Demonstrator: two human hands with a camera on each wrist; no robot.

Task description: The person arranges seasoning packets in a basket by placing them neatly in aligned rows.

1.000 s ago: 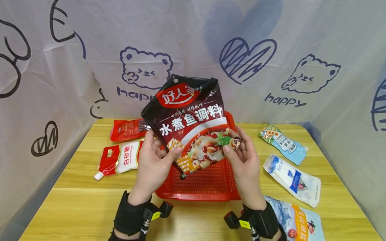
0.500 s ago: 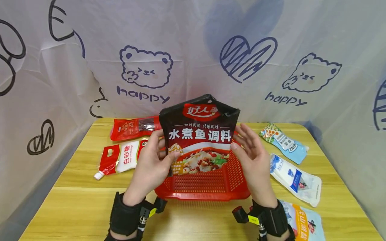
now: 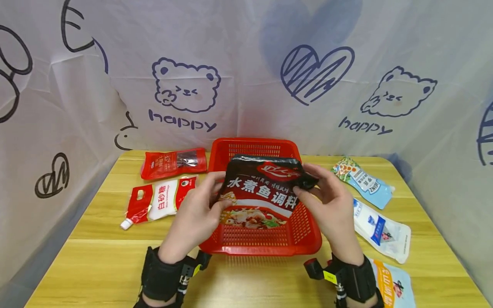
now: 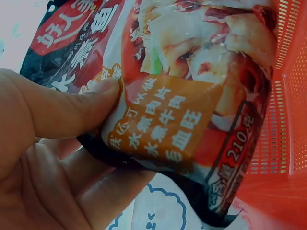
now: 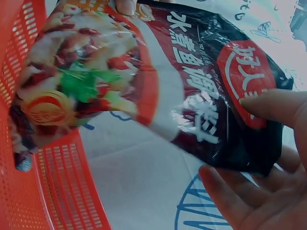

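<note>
A black and red seasoning packet [image 3: 259, 194] with a picture of a fish dish is held over the red plastic basket [image 3: 259, 249]. My left hand [image 3: 195, 216] pinches its left edge, thumb on the printed front and fingers behind, as the left wrist view shows. At the packet's upper right corner my right hand [image 3: 332, 207] grips the black part between thumb and fingers. The packet's top leans back and looks bent in the head view. In the right wrist view the packet [image 5: 158, 76] hangs beside the basket's perforated wall [image 5: 72, 187]. The packet hides much of the basket's inside.
On the left lie a red packet [image 3: 173, 163] and a white sugar bag [image 3: 163, 201] with a spout. A blue spouted pouch [image 3: 363, 184], a white pouch [image 3: 383, 233] and a blue-orange bag [image 3: 393, 284] lie along the right. A printed cloth [image 3: 254, 94] hangs behind the table.
The packet has come down from upright and tilted to low over the basket, its top leaning back. My right hand has shifted right and up along the packet to its upper corner.
</note>
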